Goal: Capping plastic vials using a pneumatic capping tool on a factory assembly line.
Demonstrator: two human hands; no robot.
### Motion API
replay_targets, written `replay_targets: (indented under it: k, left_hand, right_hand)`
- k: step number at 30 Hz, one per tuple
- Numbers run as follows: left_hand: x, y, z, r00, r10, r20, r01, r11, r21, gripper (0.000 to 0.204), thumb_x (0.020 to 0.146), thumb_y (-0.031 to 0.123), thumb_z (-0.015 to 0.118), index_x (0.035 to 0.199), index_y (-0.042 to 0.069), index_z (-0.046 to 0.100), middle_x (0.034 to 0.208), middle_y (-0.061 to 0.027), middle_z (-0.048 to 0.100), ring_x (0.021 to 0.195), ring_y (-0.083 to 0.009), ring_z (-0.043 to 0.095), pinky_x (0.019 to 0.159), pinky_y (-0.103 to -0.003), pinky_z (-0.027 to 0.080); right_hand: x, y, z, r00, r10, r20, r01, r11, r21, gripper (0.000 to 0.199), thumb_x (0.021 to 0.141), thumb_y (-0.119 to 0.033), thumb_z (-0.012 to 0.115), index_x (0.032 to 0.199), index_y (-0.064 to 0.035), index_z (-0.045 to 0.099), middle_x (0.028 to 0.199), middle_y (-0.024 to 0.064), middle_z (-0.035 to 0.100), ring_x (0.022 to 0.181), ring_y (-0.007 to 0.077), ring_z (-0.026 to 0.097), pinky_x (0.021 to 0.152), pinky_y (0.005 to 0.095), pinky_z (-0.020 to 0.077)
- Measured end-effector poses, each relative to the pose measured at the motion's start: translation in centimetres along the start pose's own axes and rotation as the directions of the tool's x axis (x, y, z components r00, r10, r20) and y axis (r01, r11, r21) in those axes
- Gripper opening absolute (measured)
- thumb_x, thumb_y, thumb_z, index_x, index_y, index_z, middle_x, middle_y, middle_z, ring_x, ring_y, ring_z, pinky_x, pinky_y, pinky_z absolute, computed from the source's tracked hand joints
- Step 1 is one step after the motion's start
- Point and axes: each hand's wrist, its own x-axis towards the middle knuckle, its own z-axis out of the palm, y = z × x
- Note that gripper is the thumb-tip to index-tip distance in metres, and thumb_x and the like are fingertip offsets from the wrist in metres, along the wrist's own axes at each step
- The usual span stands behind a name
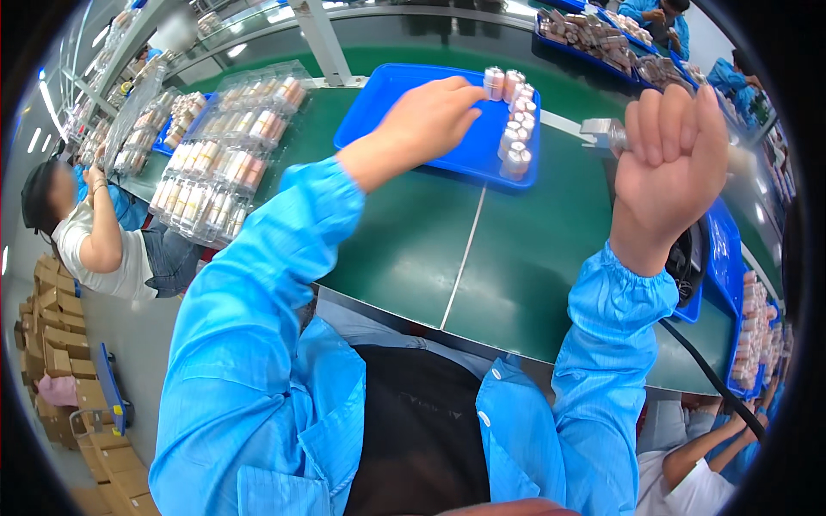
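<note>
Left hand (434, 116) is over the blue tray (374, 99), fingers curved, tips right beside the far end of the cylinder column; can't tell if they touch or grip one. Right hand (671, 142) is raised right of the tray, fingers curled in toward the palm, a small shiny clear-and-metal piece (602, 133) at its fingertips; can't tell if it's held or just behind. Small silver-topped cylinders (516, 159) stand upright along the tray's right side, packed close. Tips for the left: come in from the bare side of the tray, pinch one cylinder by its sides, lift or lower it straight. A sideways drag would likely topple neighbours. Keep the sleeve (323, 206) clear of the rim. For the right: wrist steady, light fingertip pressure.
</note>
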Motion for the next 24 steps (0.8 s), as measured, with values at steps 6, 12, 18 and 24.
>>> replay_targets:
  k: [6,12,18,24]
  left_hand:
    - [3.6,-1.6,7.4,0.985,-0.104,0.141,0.119,0.987,-0.106,0.036,0.081,-0.004,0.052,0.113,0.006,0.064,0.108,-0.0193,0.062,0.102,-0.0367,0.062,0.089,-0.042,0.052]
    - [0.9,1.8,5.8,0.966,-0.16,0.202,0.235,0.868,-0.438,0.043,0.077,0.013,0.071,0.116,0.004,0.055,0.11,-0.0153,0.055,0.101,-0.0292,0.059,0.085,-0.037,0.052]
    - [-2.0,4.6,6.8,1.0,0.02,-0.016,-0.024,0.949,-0.315,0.038,0.083,0.02,0.074,0.114,0.009,0.056,0.103,-0.0169,0.053,0.093,-0.0375,0.059,0.077,-0.044,0.052]
    - [-1.9,4.1,7.8,0.996,-0.066,-0.061,0.047,0.959,-0.279,0.032,0.086,0.023,0.072,0.11,0.008,0.058,0.101,-0.0144,0.056,0.082,-0.0349,0.063,0.068,-0.044,0.053]
  right_hand:
    - [-0.4,-0.4,0.7,1.0,0.0,-0.022,-0.001,1.0,-0.03,0.042,0.1,-0.02,0.052,0.064,-0.0118,0.032,0.055,-0.0011,0.03,0.047,0.008,0.025,0.045,0.027,0.0222]
    - [-0.2,-0.4,0.2,0.997,-0.072,0.011,0.073,0.996,-0.048,0.038,0.1,-0.014,0.051,0.065,-0.0074,0.037,0.054,-0.0003,0.032,0.044,0.0074,0.027,0.042,0.0261,0.0216]
    - [-0.9,1.0,0.9,0.999,0.024,0.044,-0.022,0.999,-0.033,0.036,0.1,-0.012,0.052,0.067,-0.007,0.039,0.055,-0.0018,0.034,0.045,0.0067,0.03,0.042,0.0255,0.0224]
    - [-1.5,1.6,1.2,0.998,0.066,0.003,-0.065,0.991,-0.119,0.037,0.1,-0.013,0.053,0.066,-0.008,0.039,0.055,-0.002,0.034,0.045,0.0072,0.032,0.042,0.026,0.0226]
